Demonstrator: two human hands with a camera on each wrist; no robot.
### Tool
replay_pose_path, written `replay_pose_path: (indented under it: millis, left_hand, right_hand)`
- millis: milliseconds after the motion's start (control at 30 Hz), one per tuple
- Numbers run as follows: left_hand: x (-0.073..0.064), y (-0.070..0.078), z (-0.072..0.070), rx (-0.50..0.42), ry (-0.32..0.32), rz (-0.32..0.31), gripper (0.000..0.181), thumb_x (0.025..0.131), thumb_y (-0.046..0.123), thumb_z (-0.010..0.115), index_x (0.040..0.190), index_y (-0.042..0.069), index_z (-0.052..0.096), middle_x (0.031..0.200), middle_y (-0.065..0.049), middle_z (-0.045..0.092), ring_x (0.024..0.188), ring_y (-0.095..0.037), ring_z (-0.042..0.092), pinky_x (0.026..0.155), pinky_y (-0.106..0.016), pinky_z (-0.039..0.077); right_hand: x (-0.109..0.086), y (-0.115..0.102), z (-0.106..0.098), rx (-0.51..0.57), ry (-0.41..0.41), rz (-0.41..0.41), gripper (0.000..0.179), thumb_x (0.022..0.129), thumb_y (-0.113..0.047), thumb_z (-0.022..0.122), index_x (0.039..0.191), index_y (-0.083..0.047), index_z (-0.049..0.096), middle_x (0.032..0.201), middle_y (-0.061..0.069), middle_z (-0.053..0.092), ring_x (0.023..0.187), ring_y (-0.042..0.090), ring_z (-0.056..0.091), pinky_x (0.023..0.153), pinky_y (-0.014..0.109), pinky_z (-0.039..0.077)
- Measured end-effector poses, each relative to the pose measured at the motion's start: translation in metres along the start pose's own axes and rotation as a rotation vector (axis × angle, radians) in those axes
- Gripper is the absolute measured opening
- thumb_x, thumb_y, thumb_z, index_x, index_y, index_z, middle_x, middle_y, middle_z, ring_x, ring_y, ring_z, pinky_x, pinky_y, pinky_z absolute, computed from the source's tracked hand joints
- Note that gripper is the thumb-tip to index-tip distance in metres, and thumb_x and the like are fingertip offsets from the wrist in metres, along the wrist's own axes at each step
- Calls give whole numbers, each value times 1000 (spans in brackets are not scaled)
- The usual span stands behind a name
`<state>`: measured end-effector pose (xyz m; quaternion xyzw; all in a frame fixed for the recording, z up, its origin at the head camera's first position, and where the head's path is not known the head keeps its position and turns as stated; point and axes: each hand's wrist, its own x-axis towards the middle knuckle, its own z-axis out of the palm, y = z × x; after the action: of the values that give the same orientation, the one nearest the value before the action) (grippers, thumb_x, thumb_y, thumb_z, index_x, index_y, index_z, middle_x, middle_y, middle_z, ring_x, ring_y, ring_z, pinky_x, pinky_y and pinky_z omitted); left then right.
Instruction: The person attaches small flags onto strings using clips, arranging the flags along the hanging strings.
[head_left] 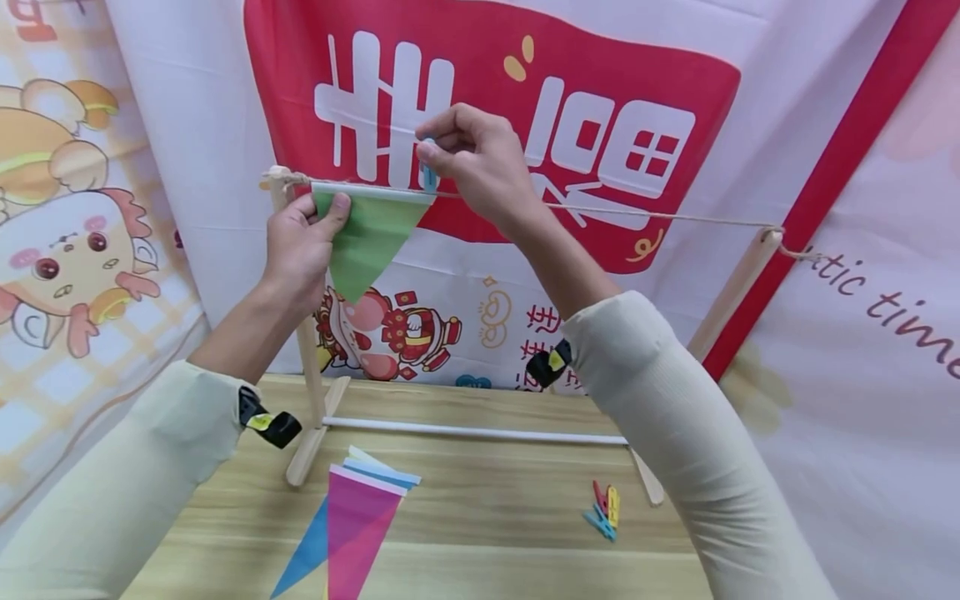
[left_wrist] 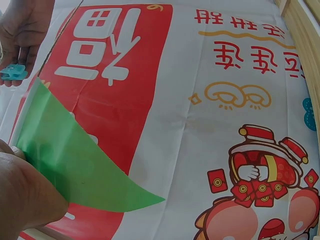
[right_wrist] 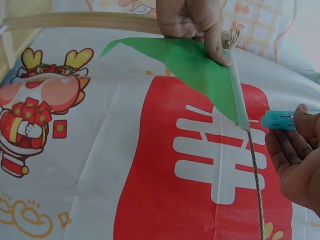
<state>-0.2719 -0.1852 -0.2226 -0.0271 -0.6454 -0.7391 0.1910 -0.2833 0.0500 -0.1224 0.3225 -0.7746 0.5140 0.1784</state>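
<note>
My left hand (head_left: 300, 246) pinches a green triangular pennant (head_left: 375, 237) near its upper left corner, thumb in front. The pennant's white top edge (right_wrist: 239, 92) lies along a twine string (head_left: 660, 215), and its tip points down. Just above the pennant's right corner, my right hand (head_left: 480, 158) pinches a light blue clothespin (head_left: 429, 171) between thumb and fingers. In the right wrist view, the clothespin (right_wrist: 279, 120) points toward the white edge with a small gap between them. The left wrist view shows the green cloth (left_wrist: 75, 150) hanging from the left fingers.
The string runs between two wooden posts (head_left: 731, 296), joined low down by a white rod (head_left: 480, 432). On the wooden table (head_left: 480, 517) lie a stack of pennants, pink uppermost (head_left: 363, 525), and several clothespins (head_left: 613, 504). A printed red and white cloth (head_left: 487, 108) hangs behind.
</note>
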Motion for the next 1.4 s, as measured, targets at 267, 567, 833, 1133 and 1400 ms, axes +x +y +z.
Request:
replay_pose_path:
  millis: [267,567,833,1133,1400]
  left_hand:
    - [1,2,-2,-8,10,-13,58,102,43,77,151,12,70,142,7,62,144,-19,56,138,-50,40]
    - [1,1,-1,-20,2,-13,59,102,42,77,153,14,69,150,6,60,147,-20,55,138,-50,40]
    - [0,2,0,-28,-1,-16,59,103,43,76,154,15,68,153,6,58,146,-19,54,138,-50,41]
    - [2,1,-1,-35,5,-24,59,102,43,76,153,14,69,145,8,60,142,-17,55,138,-49,40]
    - [0,3,1,-47,8,-32,58,102,44,76,152,15,70,145,7,60,144,-18,55,137,-48,41]
  right_hand:
    - [11,-4,15,33,64,-13,21,108,-15,75,125,-3,79,112,12,78,98,17,75,94,25,65]
    - [16,-8,30,24,88,1,18,109,-15,75,121,-3,82,113,11,79,97,15,74,92,24,64]
    - [19,-8,38,-17,52,23,19,109,-17,76,121,-4,82,118,10,81,99,15,75,92,23,64]
    - [25,-7,47,-71,1,32,21,109,-17,76,125,-5,81,122,10,79,96,15,69,88,25,63]
    - [28,-8,53,-137,-41,31,21,109,-17,76,125,-4,81,123,10,80,103,15,71,92,23,63]
